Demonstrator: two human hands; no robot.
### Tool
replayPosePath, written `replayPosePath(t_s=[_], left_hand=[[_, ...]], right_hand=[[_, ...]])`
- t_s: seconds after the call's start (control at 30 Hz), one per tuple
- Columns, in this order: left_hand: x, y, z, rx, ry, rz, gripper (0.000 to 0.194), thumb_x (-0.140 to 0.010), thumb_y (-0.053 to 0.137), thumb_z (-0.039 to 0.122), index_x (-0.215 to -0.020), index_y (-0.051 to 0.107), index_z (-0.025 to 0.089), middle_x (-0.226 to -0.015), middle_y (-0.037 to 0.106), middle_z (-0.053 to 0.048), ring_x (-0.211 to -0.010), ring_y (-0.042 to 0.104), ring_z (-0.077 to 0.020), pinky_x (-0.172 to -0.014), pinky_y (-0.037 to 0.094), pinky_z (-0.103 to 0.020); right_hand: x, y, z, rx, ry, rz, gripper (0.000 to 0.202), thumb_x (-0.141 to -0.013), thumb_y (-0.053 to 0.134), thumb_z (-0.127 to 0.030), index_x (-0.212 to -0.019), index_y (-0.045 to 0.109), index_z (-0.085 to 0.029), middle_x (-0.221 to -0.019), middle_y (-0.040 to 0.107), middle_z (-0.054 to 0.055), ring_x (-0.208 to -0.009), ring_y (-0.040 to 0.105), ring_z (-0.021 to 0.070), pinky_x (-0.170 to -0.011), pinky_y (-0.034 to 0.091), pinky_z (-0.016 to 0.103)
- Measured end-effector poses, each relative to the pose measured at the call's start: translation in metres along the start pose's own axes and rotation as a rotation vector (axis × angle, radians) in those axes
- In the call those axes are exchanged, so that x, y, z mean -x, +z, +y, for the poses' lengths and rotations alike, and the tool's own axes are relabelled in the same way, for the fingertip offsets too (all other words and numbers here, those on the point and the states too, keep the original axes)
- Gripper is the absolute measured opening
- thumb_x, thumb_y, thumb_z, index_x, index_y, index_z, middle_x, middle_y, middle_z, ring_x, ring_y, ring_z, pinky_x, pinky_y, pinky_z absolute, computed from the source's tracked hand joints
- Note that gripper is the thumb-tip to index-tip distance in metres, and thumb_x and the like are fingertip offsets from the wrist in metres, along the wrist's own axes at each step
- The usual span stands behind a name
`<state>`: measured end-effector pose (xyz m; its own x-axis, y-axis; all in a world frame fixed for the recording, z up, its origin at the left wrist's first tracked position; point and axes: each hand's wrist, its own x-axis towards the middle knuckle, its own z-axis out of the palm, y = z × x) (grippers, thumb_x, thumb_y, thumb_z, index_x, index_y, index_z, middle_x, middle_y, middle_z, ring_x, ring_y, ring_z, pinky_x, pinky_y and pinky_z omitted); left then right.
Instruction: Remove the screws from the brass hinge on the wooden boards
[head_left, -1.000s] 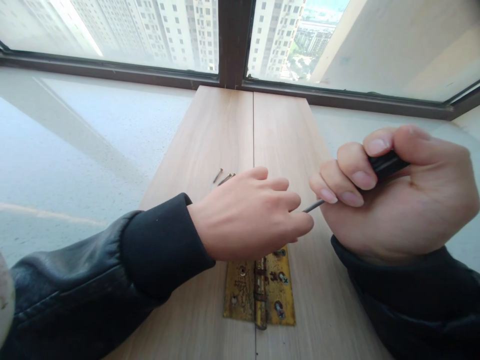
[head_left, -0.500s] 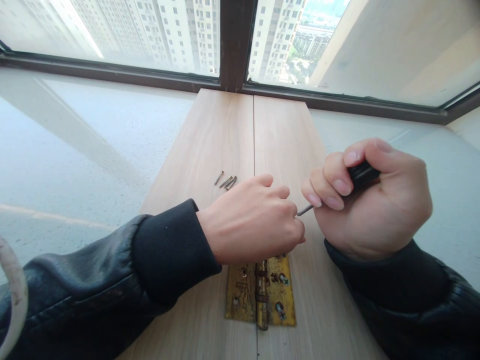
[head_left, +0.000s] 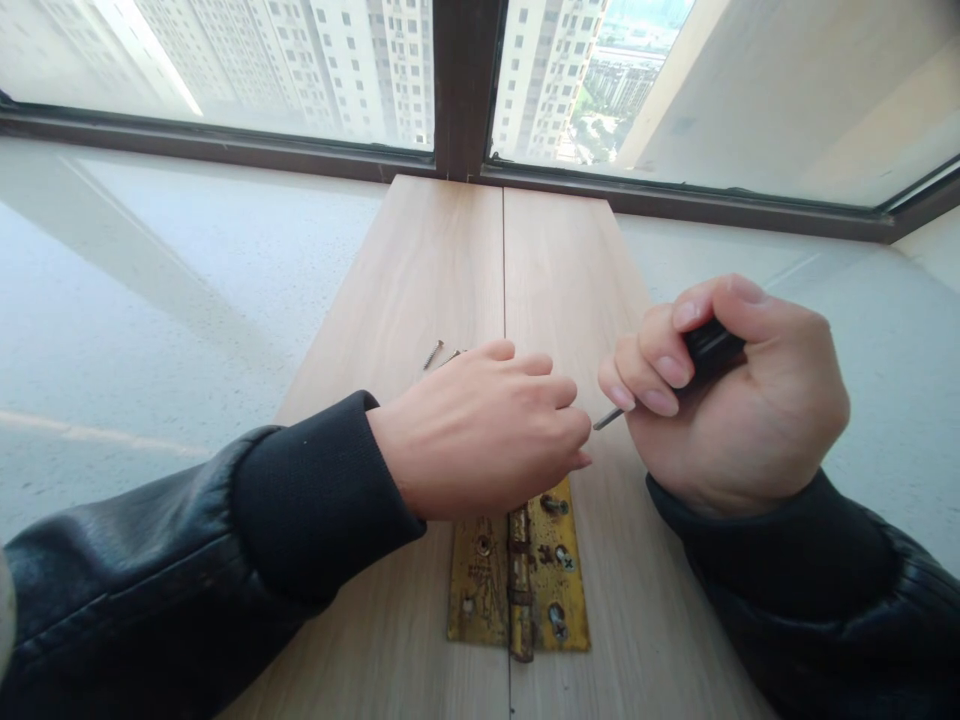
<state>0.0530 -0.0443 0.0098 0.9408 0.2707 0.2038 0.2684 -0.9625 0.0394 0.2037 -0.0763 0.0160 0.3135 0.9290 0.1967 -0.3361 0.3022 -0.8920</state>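
Over the far part of the hinge point(head_left: 519, 585): left hand point(head_left: 480, 440) hovered, fingers bent; any pinch was hidden.
Right of the hinge: right hand point(head_left: 761, 410) wrapped its fingers round the screwdriver point(head_left: 712, 352).
Hinge: straddled the boards' seam.
Tip point(head_left: 601, 423): probably worked best square to the screws point(head_left: 567, 561).

One head-worn camera gives the whole view, facing forward and steeply down from above the wearer's two dark sleeves point(head_left: 322, 490), which reach in from the lower left and lower right. The left hand point(head_left: 480, 440) and right hand point(head_left: 739, 400) are close to the lens, at the centre and right. A yellow metal hinge point(head_left: 520, 590) sits low in view; pale wooden boards point(head_left: 450, 260) narrow away toward a window frame point(head_left: 463, 90) across the top
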Motion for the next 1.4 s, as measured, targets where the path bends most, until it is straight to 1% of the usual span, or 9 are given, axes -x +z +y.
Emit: replayPosePath(t_s=[0.13,0.3,0.67,0.77,0.9,1.03,1.13,1.27,1.4], left_hand=[[0.0004,-0.0001,-0.0021,0.005,-0.024,-0.028,0.03,-0.096,0.042,0.034,-0.072,0.053,0.019,-0.074,0.056,-0.001,-0.071,0.05,-0.0187,-0.062,0.03,-0.034],[0.0018,-0.0013,-0.0016,0.006,-0.044,-0.049,0.03,-0.096,0.04,0.034,-0.074,0.054,0.019,-0.076,0.056,-0.001,-0.071,0.05,-0.0185,-0.062,0.03,-0.034],[0.0008,-0.0028,-0.0025,0.009,-0.09,-0.047,0.032,-0.096,0.043,0.039,-0.078,0.059,0.018,-0.078,0.059,-0.003,-0.072,0.05,-0.0169,-0.061,0.029,-0.031],[-0.0007,-0.0029,-0.0037,0.059,-0.126,-0.042,0.031,-0.095,0.046,0.04,-0.077,0.06,0.018,-0.077,0.059,-0.002,-0.071,0.05,-0.0163,-0.062,0.03,-0.03],[-0.0038,-0.0011,-0.0062,0.201,-0.157,0.006,0.028,-0.091,0.054,0.04,-0.076,0.061,0.018,-0.074,0.057,-0.001,-0.07,0.051,-0.015,-0.064,0.035,-0.029],[-0.0065,0.0027,-0.0067,0.293,-0.116,0.061,0.026,-0.088,0.06,0.036,-0.071,0.062,0.016,-0.071,0.056,0.0,-0.068,0.05,-0.0133,-0.063,0.037,-0.028],[-0.0073,0.0042,-0.005,0.382,-0.056,0.102,0.024,-0.085,0.064,0.032,-0.069,0.062,0.015,-0.072,0.057,0.0,-0.071,0.052,-0.0131,-0.063,0.039,-0.027],[-0.0054,0.0029,-0.003,0.463,-0.028,0.078,0.021,-0.083,0.067,0.031,-0.069,0.063,0.015,-0.073,0.058,0.0,-0.072,0.052,-0.0125,-0.063,0.04,-0.026],[-0.0011,0.0003,-0.0065,0.477,-0.027,0.077,0.017,-0.084,0.065,0.028,-0.072,0.068,0.016,-0.07,0.057,0.0,-0.067,0.05,-0.0112,-0.061,0.039,-0.025]], right_hand=[[-0.0007,0.0009,0.0006,0.002,0.007,0.001,0.02,-0.076,0.057,-0.024,-0.058,0.05,-0.017,-0.043,0.038,-0.004,-0.033,0.032,0.0078,-0.036,0.028,0.024],[0.0003,0.0011,-0.0002,0.017,0.012,0.006,0.021,-0.075,0.059,-0.024,-0.058,0.049,-0.017,-0.043,0.038,-0.004,-0.033,0.032,0.0076,-0.036,0.028,0.024],[0.0004,0.0038,-0.0008,0.02,0.032,0.002,0.024,-0.07,0.065,-0.027,-0.055,0.048,-0.018,-0.042,0.039,-0.005,-0.033,0.032,0.0076,-0.037,0.027,0.025],[0.001,0.0043,-0.0007,0.023,0.029,-0.002,0.025,-0.07,0.065,-0.027,-0.055,0.048,-0.018,-0.042,0.038,-0.005,-0.033,0.032,0.0076,-0.037,0.028,0.025],[0.0016,0.0046,0.0005,0.021,0.03,-0.006,0.024,-0.071,0.064,-0.027,-0.056,0.048,-0.018,-0.043,0.039,-0.005,-0.033,0.032,0.0081,-0.037,0.029,0.026],[0.0015,0.0055,0.001,0.036,0.013,-0.012,0.023,-0.072,0.062,-0.027,-0.057,0.048,-0.018,-0.043,0.039,-0.004,-0.033,0.033,0.0084,-0.037,0.03,0.026],[0.0015,0.0064,0.0002,0.051,0.006,-0.006,0.022,-0.073,0.06,-0.025,-0.056,0.048,-0.019,-0.043,0.039,-0.004,-0.034,0.033,0.0086,-0.037,0.029,0.027],[0.0012,0.0059,-0.0005,0.056,0.011,0.011,0.023,-0.072,0.061,-0.026,-0.055,0.047,-0.019,-0.043,0.039,-0.004,-0.034,0.032,0.0087,-0.037,0.028,0.027],[0.0005,0.0036,0.0,0.044,0.021,0.02,0.023,-0.071,0.062,-0.026,-0.055,0.047,-0.019,-0.043,0.038,-0.005,-0.033,0.032,0.0078,-0.037,0.029,0.026]])
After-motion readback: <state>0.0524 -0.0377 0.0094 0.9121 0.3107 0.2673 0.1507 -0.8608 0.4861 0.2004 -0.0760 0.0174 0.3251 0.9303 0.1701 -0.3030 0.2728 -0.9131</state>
